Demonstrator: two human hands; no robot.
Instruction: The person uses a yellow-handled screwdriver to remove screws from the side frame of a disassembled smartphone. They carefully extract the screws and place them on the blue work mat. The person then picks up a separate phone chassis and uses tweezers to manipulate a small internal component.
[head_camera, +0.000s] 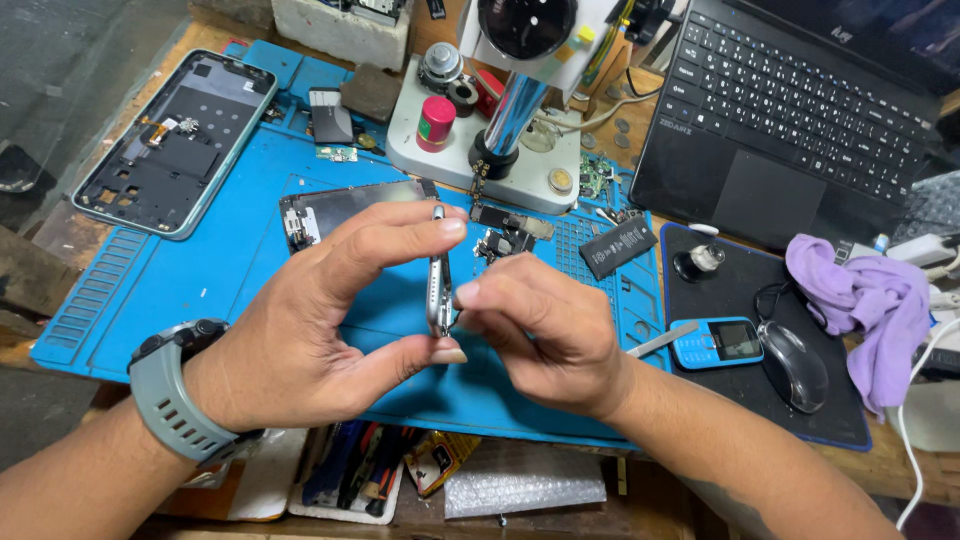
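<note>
Phone frame (439, 285) held edge-on, upright, above the blue mat (200, 270) on the worktop. Left hand (310, 320) arches around it, index finger on the top end, thumb beneath the bottom. Right hand (540, 325), curled, pinches its lower edge.

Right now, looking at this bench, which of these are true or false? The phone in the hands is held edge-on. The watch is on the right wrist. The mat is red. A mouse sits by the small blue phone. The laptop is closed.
1. The phone is held edge-on between left hand and right hand: true.
2. The watch is on the right wrist: false, left.
3. The mat is red: false, blue.
4. A mouse sits by the small blue phone: true.
5. The laptop is closed: false, open.
</note>
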